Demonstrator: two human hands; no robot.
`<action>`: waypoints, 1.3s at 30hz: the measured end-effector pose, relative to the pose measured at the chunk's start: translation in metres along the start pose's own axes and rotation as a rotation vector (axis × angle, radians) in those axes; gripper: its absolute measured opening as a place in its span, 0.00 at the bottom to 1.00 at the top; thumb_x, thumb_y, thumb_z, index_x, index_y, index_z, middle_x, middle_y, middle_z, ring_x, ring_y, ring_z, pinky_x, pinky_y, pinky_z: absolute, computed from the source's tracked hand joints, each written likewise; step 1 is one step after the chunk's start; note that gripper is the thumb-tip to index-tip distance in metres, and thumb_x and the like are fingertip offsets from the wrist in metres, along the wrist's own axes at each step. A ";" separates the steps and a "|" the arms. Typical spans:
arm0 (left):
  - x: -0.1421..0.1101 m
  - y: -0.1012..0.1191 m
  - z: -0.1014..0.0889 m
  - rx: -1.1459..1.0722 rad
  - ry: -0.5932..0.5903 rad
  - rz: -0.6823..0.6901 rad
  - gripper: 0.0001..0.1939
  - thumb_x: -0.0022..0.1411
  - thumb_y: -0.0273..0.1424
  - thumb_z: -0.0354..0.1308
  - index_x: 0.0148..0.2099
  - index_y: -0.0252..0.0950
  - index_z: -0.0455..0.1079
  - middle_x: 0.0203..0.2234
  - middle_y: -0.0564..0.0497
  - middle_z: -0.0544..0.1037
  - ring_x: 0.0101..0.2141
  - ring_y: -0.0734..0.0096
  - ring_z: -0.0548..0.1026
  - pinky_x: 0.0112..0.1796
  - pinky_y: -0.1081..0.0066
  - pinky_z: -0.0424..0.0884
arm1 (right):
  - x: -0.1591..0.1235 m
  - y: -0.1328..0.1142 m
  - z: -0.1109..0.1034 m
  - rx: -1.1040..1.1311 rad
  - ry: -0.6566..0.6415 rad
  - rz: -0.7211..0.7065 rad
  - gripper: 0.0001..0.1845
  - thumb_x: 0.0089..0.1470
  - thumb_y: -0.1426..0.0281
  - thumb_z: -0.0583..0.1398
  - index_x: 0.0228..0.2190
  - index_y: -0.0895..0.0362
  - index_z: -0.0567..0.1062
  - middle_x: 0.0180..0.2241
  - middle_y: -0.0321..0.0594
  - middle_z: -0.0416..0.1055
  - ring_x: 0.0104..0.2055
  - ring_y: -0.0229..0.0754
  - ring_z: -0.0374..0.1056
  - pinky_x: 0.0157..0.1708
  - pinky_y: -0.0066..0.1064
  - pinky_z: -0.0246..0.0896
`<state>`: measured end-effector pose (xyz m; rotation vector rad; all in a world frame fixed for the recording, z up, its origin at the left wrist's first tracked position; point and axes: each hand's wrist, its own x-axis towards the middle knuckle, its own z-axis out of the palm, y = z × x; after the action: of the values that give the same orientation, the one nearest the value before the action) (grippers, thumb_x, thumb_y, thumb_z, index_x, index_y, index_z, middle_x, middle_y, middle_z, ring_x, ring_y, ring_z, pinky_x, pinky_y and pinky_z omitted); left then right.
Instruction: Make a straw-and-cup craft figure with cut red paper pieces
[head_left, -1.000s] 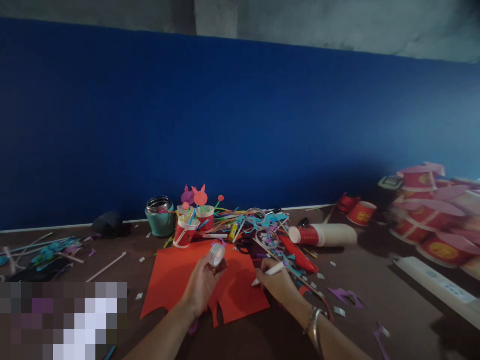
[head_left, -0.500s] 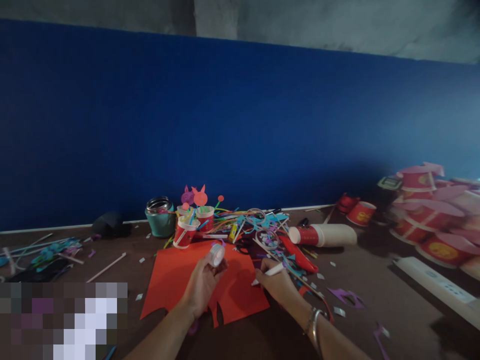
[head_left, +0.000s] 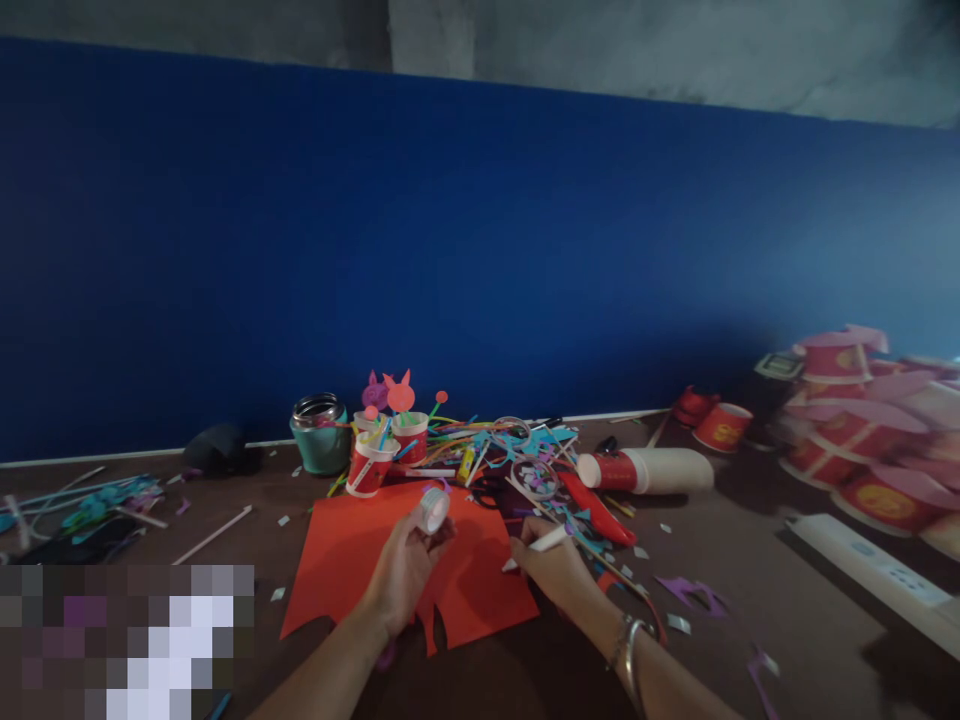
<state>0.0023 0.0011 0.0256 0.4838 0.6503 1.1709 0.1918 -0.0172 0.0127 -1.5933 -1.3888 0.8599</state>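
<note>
One small roll [head_left: 434,511] is being gripped by the left hand [head_left: 401,570]; the right hand [head_left: 556,573] is gripping a white pen [head_left: 549,540].

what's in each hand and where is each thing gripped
The left hand holds what looks like a tape roll by its lower edge; the right hand holds a white pen near its tip.

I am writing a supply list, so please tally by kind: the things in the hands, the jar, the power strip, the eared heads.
Tape roll: 1
Pen: 1
Jar: 1
Power strip: 1
Eared heads: 2 (red head, purple head)
Total: 6
</note>
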 end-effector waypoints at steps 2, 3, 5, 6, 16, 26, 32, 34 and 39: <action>-0.001 0.001 0.001 -0.005 0.001 0.000 0.11 0.56 0.30 0.51 0.35 0.29 0.72 0.28 0.44 0.77 0.32 0.65 0.75 0.41 0.67 0.69 | 0.000 0.001 0.000 -0.002 -0.005 0.005 0.11 0.38 0.69 0.54 0.13 0.53 0.57 0.08 0.26 0.57 0.13 0.34 0.60 0.14 0.23 0.51; -0.001 0.001 0.001 -0.007 0.001 -0.001 0.11 0.56 0.30 0.51 0.35 0.29 0.72 0.28 0.44 0.77 0.32 0.64 0.75 0.41 0.67 0.69 | 0.000 0.001 0.000 -0.001 -0.006 0.008 0.11 0.39 0.69 0.54 0.13 0.53 0.57 0.08 0.26 0.56 0.13 0.34 0.61 0.14 0.23 0.51; -0.002 0.001 0.001 -0.008 0.007 -0.003 0.11 0.56 0.30 0.52 0.35 0.28 0.72 0.28 0.43 0.77 0.32 0.64 0.75 0.40 0.67 0.69 | 0.001 0.002 0.000 -0.001 -0.003 0.012 0.11 0.40 0.68 0.54 0.13 0.53 0.57 0.08 0.26 0.56 0.13 0.35 0.61 0.13 0.23 0.50; -0.002 0.001 0.001 -0.011 0.011 -0.003 0.11 0.55 0.30 0.52 0.35 0.28 0.72 0.28 0.43 0.77 0.32 0.64 0.75 0.40 0.67 0.69 | 0.001 0.002 0.000 -0.001 -0.001 0.013 0.11 0.40 0.68 0.54 0.13 0.53 0.57 0.08 0.26 0.56 0.14 0.35 0.62 0.13 0.22 0.50; -0.001 -0.001 -0.002 0.002 -0.011 0.002 0.11 0.55 0.31 0.52 0.35 0.29 0.72 0.28 0.43 0.77 0.33 0.64 0.75 0.41 0.67 0.69 | -0.002 -0.006 -0.002 0.007 0.006 0.007 0.11 0.40 0.70 0.54 0.13 0.53 0.56 0.08 0.27 0.58 0.18 0.38 0.67 0.16 0.24 0.55; 0.000 -0.001 -0.003 0.009 -0.011 0.000 0.12 0.56 0.30 0.51 0.36 0.29 0.72 0.28 0.44 0.77 0.32 0.65 0.75 0.41 0.67 0.68 | 0.000 -0.001 -0.001 0.005 0.021 0.029 0.11 0.38 0.71 0.54 0.13 0.53 0.56 0.09 0.26 0.56 0.16 0.36 0.65 0.14 0.22 0.53; 0.001 -0.001 -0.002 0.007 -0.004 0.006 0.12 0.55 0.31 0.52 0.37 0.28 0.72 0.29 0.43 0.77 0.34 0.63 0.75 0.41 0.67 0.69 | -0.003 -0.006 -0.001 0.046 -0.028 0.053 0.10 0.38 0.70 0.54 0.13 0.53 0.56 0.08 0.26 0.57 0.17 0.38 0.67 0.14 0.22 0.53; 0.001 -0.001 -0.002 0.002 -0.006 0.003 0.12 0.56 0.31 0.52 0.37 0.28 0.72 0.29 0.44 0.77 0.34 0.63 0.75 0.41 0.66 0.68 | -0.003 -0.006 -0.001 0.058 -0.037 0.051 0.10 0.37 0.70 0.54 0.13 0.53 0.56 0.07 0.25 0.57 0.16 0.38 0.67 0.14 0.22 0.53; 0.000 0.000 -0.002 0.006 -0.002 0.002 0.13 0.57 0.32 0.51 0.36 0.28 0.72 0.28 0.44 0.77 0.32 0.65 0.75 0.41 0.67 0.69 | -0.002 -0.002 -0.001 0.034 -0.018 0.041 0.11 0.39 0.69 0.54 0.13 0.54 0.57 0.07 0.25 0.57 0.15 0.36 0.64 0.14 0.22 0.53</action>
<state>0.0010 0.0009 0.0241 0.4909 0.6524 1.1706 0.1915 -0.0188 0.0144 -1.5962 -1.3511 0.9196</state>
